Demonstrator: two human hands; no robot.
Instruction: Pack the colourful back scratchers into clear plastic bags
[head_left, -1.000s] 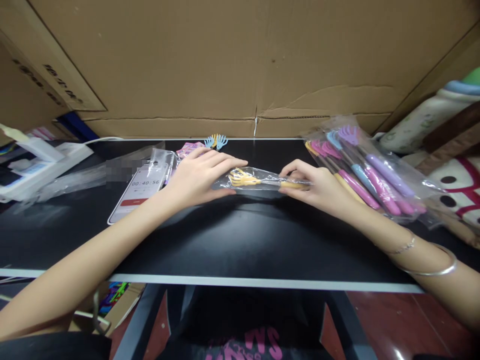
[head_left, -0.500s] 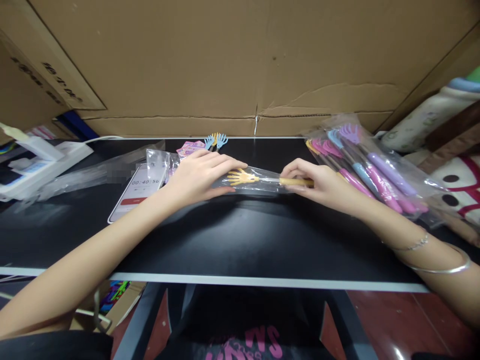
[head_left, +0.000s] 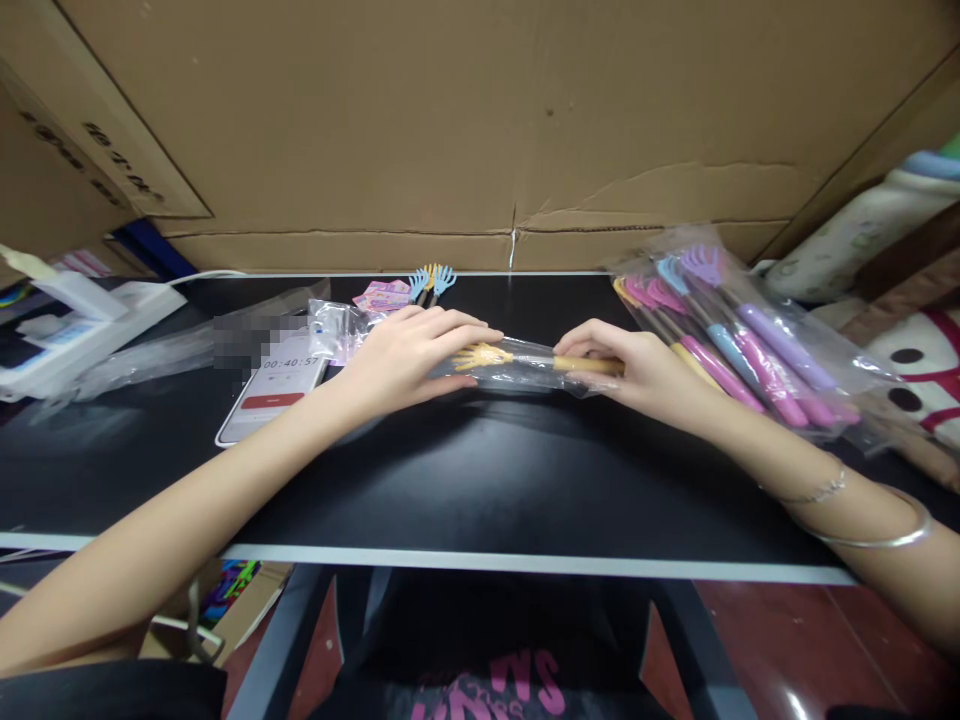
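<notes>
A yellow back scratcher (head_left: 525,358) with a hand-shaped head lies level above the black table, inside a clear plastic bag (head_left: 517,378). My right hand (head_left: 619,365) is closed around its yellow handle, fingertips at the bag's right end. Across the bag's left part, my left hand (head_left: 420,355) has its fingers on the far side and its thumb on the near side, the scratcher's head between them. Its palm hides the bag's left stretch. Beyond the left hand lie blue and yellow back scratchers (head_left: 431,285) and pink printed cards (head_left: 382,296).
At right sits a clear bag of several colourful back scratchers (head_left: 739,340), beside a plush toy (head_left: 911,370) and a pale bottle (head_left: 840,235). A phone (head_left: 274,385) showing a timer, crumpled plastic (head_left: 172,345) and a power strip (head_left: 90,330) occupy the left. Cardboard (head_left: 480,130) stands behind.
The back scratcher and my right hand have shifted slightly left, and the bag now reaches over more of the handle. The small plastic flap by the phone has moved right. The left hand stays nearly still.
</notes>
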